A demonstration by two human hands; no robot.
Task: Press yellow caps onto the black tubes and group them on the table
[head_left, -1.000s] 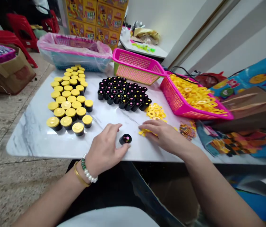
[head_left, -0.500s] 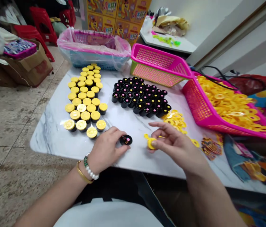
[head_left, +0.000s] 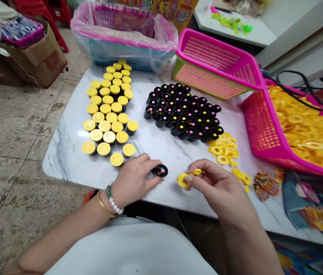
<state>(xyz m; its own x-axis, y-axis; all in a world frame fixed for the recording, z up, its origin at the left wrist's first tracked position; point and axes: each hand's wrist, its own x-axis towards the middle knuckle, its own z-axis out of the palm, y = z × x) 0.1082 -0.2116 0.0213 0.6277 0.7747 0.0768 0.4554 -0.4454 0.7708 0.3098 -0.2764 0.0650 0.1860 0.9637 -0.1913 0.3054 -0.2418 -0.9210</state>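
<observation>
Left hand (head_left: 134, 177) curled narrow about one open cup (head_left: 163, 170), near the front edge of the table (head_left: 146, 141); whether its base touches down, cannot tell. Right hand (head_left: 218, 187) pinches a yellow lid (head_left: 182, 180) between thumb and fingers, just beside the cup, apart from it. Capped cups (head_left: 109, 136) stand to the left, uncapped cups (head_left: 191, 133) beyond. Step in hand looks like readying a lid; next move seems to call for centring it over a steadied rim, then pressing evenly.
</observation>
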